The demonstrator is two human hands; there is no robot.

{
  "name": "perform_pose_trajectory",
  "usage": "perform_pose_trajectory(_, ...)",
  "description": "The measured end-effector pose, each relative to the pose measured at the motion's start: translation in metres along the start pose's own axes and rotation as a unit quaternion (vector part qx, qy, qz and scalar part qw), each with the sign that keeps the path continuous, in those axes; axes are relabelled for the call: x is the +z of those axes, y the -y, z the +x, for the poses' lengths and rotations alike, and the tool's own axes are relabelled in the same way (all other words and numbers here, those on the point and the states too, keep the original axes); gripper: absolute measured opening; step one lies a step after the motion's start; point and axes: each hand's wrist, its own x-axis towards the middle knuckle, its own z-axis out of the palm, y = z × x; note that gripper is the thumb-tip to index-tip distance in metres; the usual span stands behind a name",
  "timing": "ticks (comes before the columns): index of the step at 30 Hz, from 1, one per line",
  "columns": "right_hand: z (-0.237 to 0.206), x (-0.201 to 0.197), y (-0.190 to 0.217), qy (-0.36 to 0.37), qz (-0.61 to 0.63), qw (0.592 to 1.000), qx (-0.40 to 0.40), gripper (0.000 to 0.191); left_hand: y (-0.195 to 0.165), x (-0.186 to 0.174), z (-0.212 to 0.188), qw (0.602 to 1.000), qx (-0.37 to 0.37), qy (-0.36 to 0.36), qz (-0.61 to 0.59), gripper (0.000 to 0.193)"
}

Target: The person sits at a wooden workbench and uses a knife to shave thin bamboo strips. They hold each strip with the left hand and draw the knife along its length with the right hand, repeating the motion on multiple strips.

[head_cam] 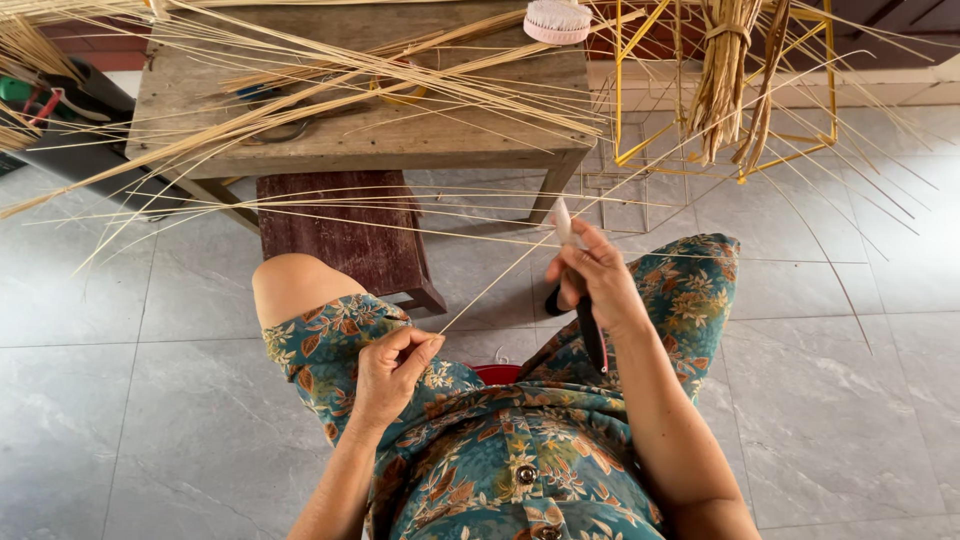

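Note:
A thin pale bamboo strip [500, 283] runs from my left hand up to my right hand. My left hand [392, 372] rests above my left thigh and pinches the strip's lower end. Over my right knee, my right hand [592, 277] grips a knife with a dark handle [592, 335] and a light blade [562, 220] that meets the strip. I sit in a floral dress [500, 450] over a grey tiled floor.
A worn wooden table [400, 140] ahead carries many long bamboo strips [330, 85] fanning left and right. A dark wooden stool [350, 235] stands beneath it. A yellow wire frame [625, 100] with hanging straw bundles [725, 70] stands at the right. A red container [497, 373] sits between my knees.

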Motion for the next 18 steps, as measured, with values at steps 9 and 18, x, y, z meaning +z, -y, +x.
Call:
perform_pose_trajectory(9, -0.033, 0.063, -0.035, 0.212, -0.058, 0.970, 0.102, 0.039, -0.002, 0.003, 0.000, 0.999, 0.026, 0.004, 0.029, 0.007)
perform_pose_trajectory(18, -0.002, -0.014, 0.016, 0.003, 0.088, 0.995, -0.049, 0.042, -0.002, -0.004, -0.001, 1.000, -0.004, -0.020, 0.023, 0.008)
